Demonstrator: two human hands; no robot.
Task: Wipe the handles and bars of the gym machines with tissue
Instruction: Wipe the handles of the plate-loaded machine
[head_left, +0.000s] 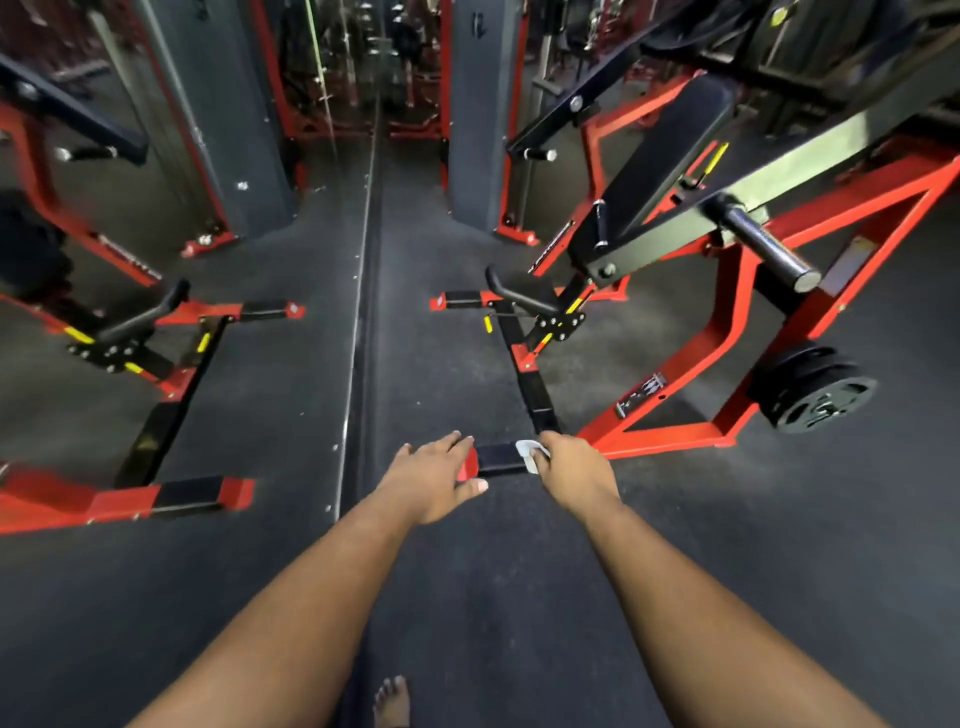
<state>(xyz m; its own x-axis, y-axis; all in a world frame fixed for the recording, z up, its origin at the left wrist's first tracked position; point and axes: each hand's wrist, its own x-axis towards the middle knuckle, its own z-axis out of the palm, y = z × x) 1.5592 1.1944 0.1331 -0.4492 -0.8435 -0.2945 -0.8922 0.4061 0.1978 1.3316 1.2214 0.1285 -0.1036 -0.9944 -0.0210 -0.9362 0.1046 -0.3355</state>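
A red and black gym machine stands on the right of the floor. Its low base bar, red at the tip with a black pad, ends right in front of me. My right hand grips a white tissue against the right part of that pad. My left hand rests on the bar's red tip, fingers straight on top and thumb at the near side. A black curved handle rises further along the machine.
A wall mirror on the left reflects the machine, with its metal bottom edge running up the middle. A black weight plate hangs at the right. A thick steel peg juts out above it. My bare foot is on the dark rubber floor.
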